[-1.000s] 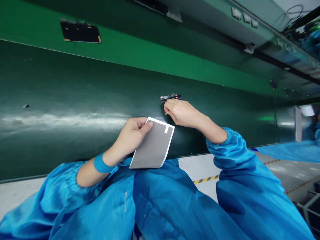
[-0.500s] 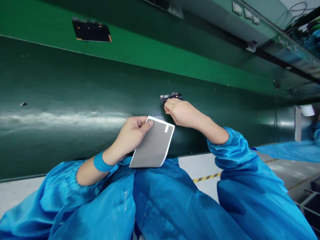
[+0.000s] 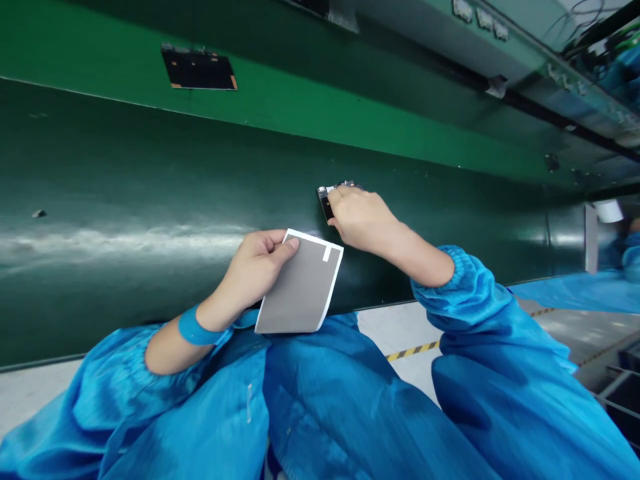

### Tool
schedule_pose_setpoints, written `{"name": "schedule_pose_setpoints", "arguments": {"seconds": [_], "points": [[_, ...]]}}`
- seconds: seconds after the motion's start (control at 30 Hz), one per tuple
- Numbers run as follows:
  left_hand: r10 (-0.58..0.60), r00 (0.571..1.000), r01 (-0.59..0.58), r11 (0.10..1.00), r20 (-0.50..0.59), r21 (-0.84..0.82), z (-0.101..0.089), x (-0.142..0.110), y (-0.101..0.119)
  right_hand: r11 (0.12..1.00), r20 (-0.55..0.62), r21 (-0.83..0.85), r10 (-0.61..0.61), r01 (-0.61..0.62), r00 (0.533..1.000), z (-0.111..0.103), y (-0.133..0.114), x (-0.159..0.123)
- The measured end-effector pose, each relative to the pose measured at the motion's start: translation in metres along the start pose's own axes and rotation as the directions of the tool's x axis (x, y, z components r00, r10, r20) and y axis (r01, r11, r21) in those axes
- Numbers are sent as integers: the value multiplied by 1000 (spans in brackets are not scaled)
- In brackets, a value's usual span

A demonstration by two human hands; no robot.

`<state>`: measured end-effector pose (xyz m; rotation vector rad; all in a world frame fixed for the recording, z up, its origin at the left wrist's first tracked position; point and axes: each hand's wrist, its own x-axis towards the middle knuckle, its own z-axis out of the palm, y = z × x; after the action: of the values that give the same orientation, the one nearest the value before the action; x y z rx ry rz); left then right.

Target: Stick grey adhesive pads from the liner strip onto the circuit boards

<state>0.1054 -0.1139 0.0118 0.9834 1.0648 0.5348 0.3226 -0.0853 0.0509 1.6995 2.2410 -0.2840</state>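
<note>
My left hand (image 3: pixel 260 267) pinches the upper left corner of a grey sheet with a white border (image 3: pixel 300 287), thumb on top. The sheet hangs tilted in front of my blue smock, and its lower edge curves near my lap. Just beyond it, my right hand (image 3: pixel 363 217) is curled over a small black circuit board (image 3: pixel 324 203), fingers on top and thumb by its near edge. Only the board's left end and its far edge, with metal connectors, show; the hand hides the rest.
Another black circuit board (image 3: pixel 200 70) with copper-coloured corners lies on the bright green strip (image 3: pixel 300 110) farther back. A small dark bit (image 3: pixel 39 213) sits on the dark green bench (image 3: pixel 125 173) at left. A metal rail (image 3: pixel 425 60) runs along the far side.
The far circuit board has shifted right along the bright strip. My right hand's fingers have moved farther over the board under them. The left hand still holds the sheet, slightly shifted left in view.
</note>
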Motion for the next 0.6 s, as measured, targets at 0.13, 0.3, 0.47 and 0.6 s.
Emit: {"name": "schedule_pose_setpoints", "arguments": {"seconds": [0.13, 0.3, 0.47, 0.6], "points": [[-52, 996, 51, 999, 69, 17, -1, -2, -2, 994, 107, 101, 38, -49, 994, -13, 18, 15], [-89, 994, 89, 996, 60, -7, -11, -5, -3, 958, -128, 242, -125, 153, 984, -2, 56, 13], [-147, 989, 147, 989, 18, -25, -25, -1, 1, 939, -165, 154, -281, 306, 945, 14, 61, -1], [-179, 983, 177, 983, 50, 42, -25, 3, 13, 934, -149, 165, -295, 318, 944, 8, 82, 12]]}}
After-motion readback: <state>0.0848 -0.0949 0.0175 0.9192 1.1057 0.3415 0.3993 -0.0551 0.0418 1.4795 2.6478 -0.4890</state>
